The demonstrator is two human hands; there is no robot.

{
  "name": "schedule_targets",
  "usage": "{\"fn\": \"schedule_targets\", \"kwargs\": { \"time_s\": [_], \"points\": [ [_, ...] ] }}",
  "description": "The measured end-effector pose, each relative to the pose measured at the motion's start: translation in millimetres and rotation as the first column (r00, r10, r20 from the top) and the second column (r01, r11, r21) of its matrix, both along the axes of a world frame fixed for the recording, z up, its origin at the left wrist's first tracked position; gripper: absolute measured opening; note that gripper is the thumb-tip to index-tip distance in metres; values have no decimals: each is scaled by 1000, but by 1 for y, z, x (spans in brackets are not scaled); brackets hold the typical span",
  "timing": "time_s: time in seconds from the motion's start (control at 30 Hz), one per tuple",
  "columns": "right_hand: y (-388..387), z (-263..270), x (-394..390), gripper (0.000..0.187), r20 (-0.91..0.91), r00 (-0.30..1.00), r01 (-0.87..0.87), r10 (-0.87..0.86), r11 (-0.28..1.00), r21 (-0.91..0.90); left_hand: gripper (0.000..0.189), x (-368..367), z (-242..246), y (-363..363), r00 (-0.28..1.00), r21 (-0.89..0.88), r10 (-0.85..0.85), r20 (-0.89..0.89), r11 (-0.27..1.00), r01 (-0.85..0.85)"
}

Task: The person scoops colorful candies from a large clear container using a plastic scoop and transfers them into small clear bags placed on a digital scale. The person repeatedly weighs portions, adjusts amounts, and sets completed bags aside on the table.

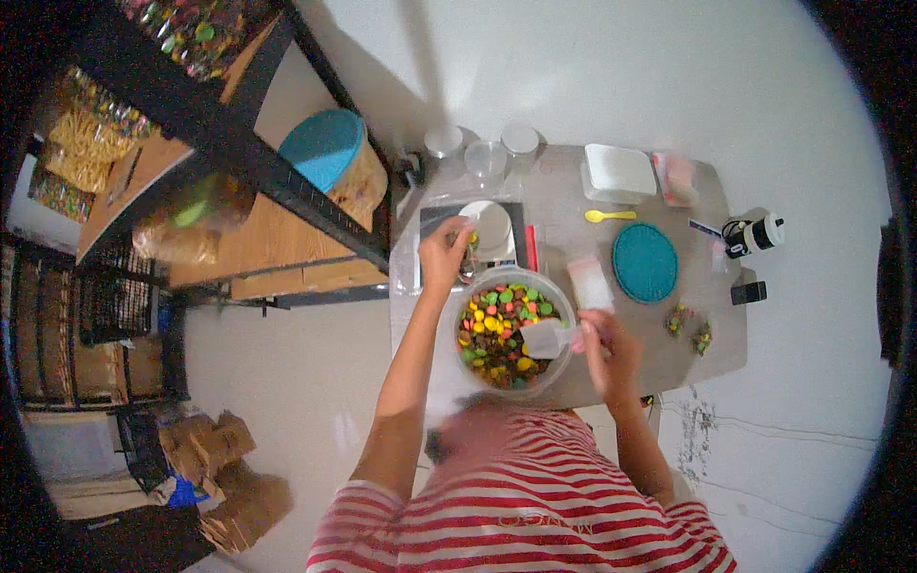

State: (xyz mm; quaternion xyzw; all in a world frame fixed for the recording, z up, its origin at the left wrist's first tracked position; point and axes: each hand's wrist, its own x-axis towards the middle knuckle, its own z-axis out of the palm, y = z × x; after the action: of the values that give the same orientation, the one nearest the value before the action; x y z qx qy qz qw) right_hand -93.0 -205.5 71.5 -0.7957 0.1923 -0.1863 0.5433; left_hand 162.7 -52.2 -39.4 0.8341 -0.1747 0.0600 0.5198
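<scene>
A round clear plastic tub in front of me holds many candies in yellow, green, pink and brown. My right hand grips a translucent plastic scoop by its pinkish handle; the scoop's blade lies over the candies at the tub's right side. Beyond the tub's left rim, my left hand pinches a small clear plastic bag with some candies in it. That bag hangs beside the round white plate of a kitchen scale, partly hidden by my fingers.
Beside the tub lie a stack of small plastic bags, a teal lid and a yellow spoon. Two filled candy bags rest at right. Jars and a white box stand behind. A shelf borders the left.
</scene>
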Motion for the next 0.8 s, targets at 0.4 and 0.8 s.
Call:
{"fn": "schedule_targets", "kwargs": {
  "time_s": [0.4,0.8],
  "points": [
    [-12,-26,1,17,-60,985,165,-160,983,80,41,87,-88,-80,906,520,-392,-163,746,416],
    [-20,-39,14,18,-102,992,84,-68,983,163,47,84,-68,6,978,232,-118,172,970,76]
  ]
}}
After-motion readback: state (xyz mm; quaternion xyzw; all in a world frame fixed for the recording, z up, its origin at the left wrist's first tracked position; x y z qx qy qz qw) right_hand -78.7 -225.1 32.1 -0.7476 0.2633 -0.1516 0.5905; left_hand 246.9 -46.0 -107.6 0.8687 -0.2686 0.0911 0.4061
